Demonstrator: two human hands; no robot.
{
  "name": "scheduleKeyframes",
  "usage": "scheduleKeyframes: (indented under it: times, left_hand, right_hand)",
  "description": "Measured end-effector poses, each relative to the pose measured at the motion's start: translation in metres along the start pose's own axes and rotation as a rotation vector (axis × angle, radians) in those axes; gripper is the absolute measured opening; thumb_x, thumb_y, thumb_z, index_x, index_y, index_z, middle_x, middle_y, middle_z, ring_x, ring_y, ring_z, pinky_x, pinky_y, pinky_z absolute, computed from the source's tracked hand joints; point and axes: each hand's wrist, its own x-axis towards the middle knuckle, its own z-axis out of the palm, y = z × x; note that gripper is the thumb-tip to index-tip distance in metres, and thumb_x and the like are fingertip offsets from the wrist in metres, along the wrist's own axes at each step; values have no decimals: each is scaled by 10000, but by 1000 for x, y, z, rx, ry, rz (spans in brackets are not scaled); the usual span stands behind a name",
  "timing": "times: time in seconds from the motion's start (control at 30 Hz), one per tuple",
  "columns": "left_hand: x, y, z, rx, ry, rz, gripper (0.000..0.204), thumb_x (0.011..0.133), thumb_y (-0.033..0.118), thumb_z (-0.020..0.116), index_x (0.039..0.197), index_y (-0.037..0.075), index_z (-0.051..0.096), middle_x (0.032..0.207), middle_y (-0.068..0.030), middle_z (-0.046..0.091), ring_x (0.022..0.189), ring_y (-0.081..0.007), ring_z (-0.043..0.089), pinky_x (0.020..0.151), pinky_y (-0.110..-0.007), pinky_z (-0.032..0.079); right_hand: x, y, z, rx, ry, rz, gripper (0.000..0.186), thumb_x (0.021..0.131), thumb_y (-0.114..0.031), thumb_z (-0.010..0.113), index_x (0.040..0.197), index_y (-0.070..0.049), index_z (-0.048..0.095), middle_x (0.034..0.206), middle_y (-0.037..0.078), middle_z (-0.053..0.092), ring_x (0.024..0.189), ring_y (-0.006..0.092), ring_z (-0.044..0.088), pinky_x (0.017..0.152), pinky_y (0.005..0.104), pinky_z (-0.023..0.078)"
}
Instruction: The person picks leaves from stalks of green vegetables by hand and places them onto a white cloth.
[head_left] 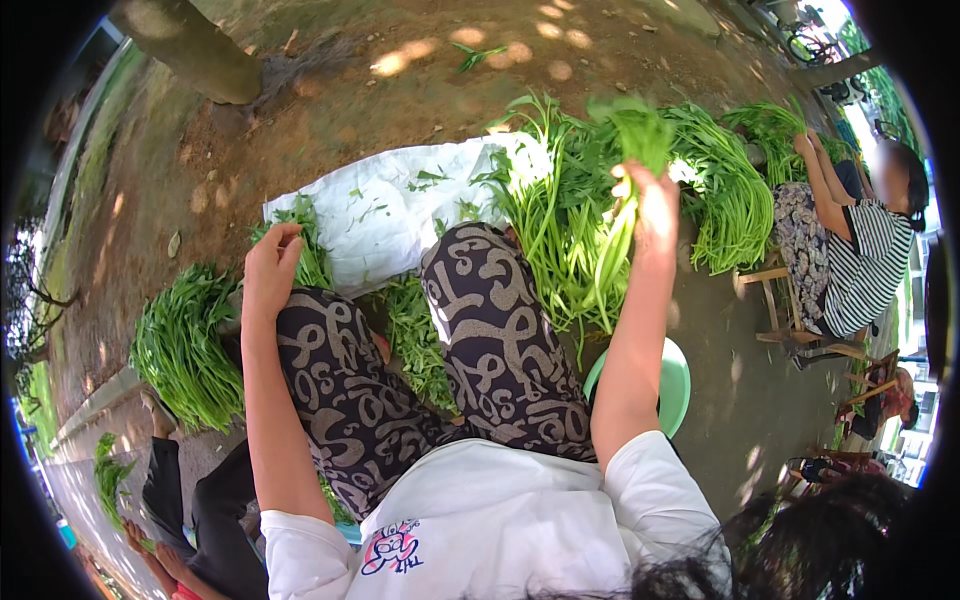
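Observation:
My right hand [652, 205] is closed around a bunch of long-stemmed leafy greens [622, 250], raised in front of my right knee. Its leafy tops are smeared by motion and its pale stems hang below my fist. Behind it lies a large heap of the same greens [540, 215], stems toward me. My left hand [268, 270] hovers beyond my left knee with fingers curled in; what they hold, if anything, I cannot make out. Beside those fingers are some loose greens [312, 245]. Another pile of greens [190, 345] lies left of my left knee.
A white sheet [365, 205] with leaf scraps covers ground ahead. Cut leaves [412, 335] lie between my knees. A pale green basin [675, 385] stands by my right thigh. More greens [735, 205] lie right, near a seated person [860, 260]. Another person's hands [150, 545] show lower left.

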Motion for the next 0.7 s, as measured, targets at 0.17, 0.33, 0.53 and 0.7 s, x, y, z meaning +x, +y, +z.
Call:
scheduleKeyframes:
  times: [0.17,0.33,0.53,0.7]
  left_hand:
    - [1,-2,4,-15,-13,-12,249,859,138,576,1055,-11,610,892,-142,665,758,-215,619,718,-323,482]
    - [-2,-4,-1,7,-7,-16,248,858,143,574,1056,-2,613,915,-152,669,773,-231,633,723,-326,487]
    - [0,-12,2,-1,-11,0,248,852,138,577,1057,1,609,909,-146,670,771,-232,633,726,-324,490]
    - [-1,0,5,13,26,25,233,846,122,587,1046,5,610,904,-150,669,772,-240,642,713,-328,495]
  right_hand:
    - [11,7,-6,83,78,-43,197,851,-30,584,1045,-2,562,821,99,634,657,162,595,589,287,508]
    - [-8,-44,20,162,-26,-228,180,858,-42,562,1035,-7,559,847,110,630,610,135,586,478,241,453]
    - [1,-88,71,294,-271,-648,172,890,-81,560,1036,9,564,842,138,649,629,161,620,504,233,495]
    - [-36,-102,128,265,-430,-341,187,891,-126,585,1034,-6,574,849,147,660,666,195,635,521,296,541]
